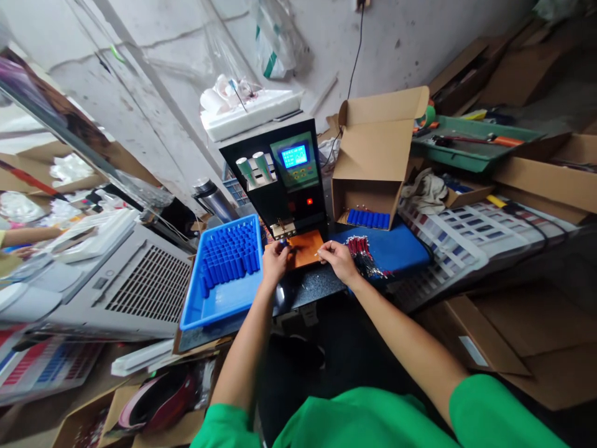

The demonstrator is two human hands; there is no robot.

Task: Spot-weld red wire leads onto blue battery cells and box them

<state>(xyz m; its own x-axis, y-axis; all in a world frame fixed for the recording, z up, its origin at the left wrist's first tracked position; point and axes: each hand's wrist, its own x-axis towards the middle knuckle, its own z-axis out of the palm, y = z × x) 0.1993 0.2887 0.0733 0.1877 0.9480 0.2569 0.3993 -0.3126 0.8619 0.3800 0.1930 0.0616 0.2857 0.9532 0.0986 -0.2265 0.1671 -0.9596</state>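
My left hand is closed at the front of a spot welder, its fingers around a small blue battery cell just below the electrodes. Most of that cell is hidden by the fingers. My right hand pinches a thin, pale-tipped wire lead above the orange-brown board. To the right of this hand lies a bundle of red and black wire leads with silvery ends. At left, a blue plastic tray holds many upright blue battery cells.
An open cardboard box with a row of blue cells stands behind the wire bundle, on a blue surface. A steel flask stands behind the tray. A green tray holds tools. Another person's arm shows at far left.
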